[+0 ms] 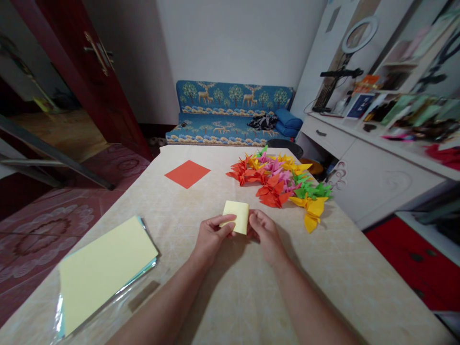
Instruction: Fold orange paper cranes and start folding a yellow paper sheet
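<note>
Both my hands hold a small folded square of pale yellow paper point(237, 215) just above the middle of the beige table point(201, 297). My left hand point(212, 235) pinches its lower left edge between thumb and fingers. My right hand point(264, 231) grips its right edge, fingers closed. Just beyond the paper lies a heap of folded paper cranes point(282, 182) in orange, yellow, pink and green. A flat red paper square point(187, 173) lies further back on the left.
A stack of yellow paper sheets in a clear plastic sleeve point(104, 268) lies at the near left. A white cabinet and cluttered shelves point(377, 158) stand close on the right. A blue patterned sofa point(230, 115) is behind the table, a dark red door point(89, 72) at left.
</note>
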The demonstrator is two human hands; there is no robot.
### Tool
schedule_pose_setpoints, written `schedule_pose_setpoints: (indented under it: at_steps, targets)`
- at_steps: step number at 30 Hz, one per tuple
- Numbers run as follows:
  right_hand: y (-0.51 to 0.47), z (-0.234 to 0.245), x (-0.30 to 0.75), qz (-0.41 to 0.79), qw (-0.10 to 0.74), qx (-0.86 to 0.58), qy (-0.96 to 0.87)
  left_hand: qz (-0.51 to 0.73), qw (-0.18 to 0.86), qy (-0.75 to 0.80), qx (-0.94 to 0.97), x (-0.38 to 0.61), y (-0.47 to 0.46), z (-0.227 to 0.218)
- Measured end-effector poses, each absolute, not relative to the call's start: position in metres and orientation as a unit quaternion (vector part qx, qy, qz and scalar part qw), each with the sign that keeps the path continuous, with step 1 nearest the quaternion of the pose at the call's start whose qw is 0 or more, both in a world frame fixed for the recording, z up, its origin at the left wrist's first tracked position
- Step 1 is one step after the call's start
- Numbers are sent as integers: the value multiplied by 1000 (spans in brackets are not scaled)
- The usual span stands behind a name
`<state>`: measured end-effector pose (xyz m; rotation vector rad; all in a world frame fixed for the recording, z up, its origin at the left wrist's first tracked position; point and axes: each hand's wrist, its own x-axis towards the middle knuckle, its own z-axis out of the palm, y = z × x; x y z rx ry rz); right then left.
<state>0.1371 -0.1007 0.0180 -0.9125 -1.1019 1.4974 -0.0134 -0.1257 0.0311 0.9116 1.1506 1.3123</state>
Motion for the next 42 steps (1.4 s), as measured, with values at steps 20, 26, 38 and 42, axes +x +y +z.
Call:
schedule_pose_setpoints:
  at_steps: [20, 26, 38, 42]
  targets:
    - [-109, 15, 126, 542, 510, -439, -503, 582, 493, 467, 447, -6, -128, 26]
    - [-109, 14, 130, 551, 537, -437, -466, 556, 519, 462, 456, -8, -127, 28]
    - [-111, 21, 125, 546, 505, -436, -507, 592, 524, 479, 383, -11, -125, 26]
    - [-113, 21, 123, 513, 528, -441, -513, 603, 510, 484, 376, -10, -125, 26]
